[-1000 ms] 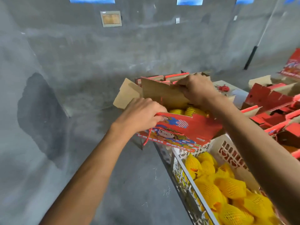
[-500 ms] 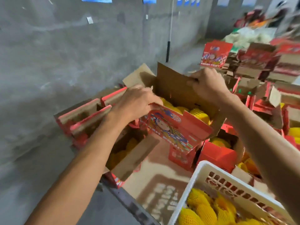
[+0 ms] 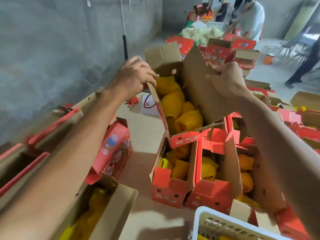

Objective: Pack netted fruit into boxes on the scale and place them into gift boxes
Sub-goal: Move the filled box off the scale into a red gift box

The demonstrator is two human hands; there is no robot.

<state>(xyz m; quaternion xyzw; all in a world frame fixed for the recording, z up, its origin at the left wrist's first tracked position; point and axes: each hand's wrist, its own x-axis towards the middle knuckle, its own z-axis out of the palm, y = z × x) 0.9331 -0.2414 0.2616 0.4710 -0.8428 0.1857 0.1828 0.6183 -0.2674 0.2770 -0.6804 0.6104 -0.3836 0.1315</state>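
Cardboard gift box (image 3: 199,94), red outside and brown inside, hangs tilted in the air above a pale floor sheet (image 3: 143,129), carried between both hands with its flaps standing open. Inside it, four or five yellow netted fruit (image 3: 173,103) can be counted; any deeper ones are hidden by the box wall. The left hand (image 3: 133,75) curls its fingers over the box's left rim and grips it. The right hand (image 3: 226,80) pinches the edge of the tall right flap; its fingertips are out of sight behind the cardboard.

Directly below stand two open filled boxes (image 3: 192,179) side by side, touching, with a third to their right largely hidden by the right forearm. At the sheet's left edge another filled box (image 3: 97,205) is cut off by the frame, and a closed printed box (image 3: 114,149) stands just behind it. More red boxes crowd the right edge, too jumbled to count. A white plastic crate (image 3: 225,224) shows only its rim at the bottom. In the blurred far background, three people (image 3: 249,18) bend over a worktable.
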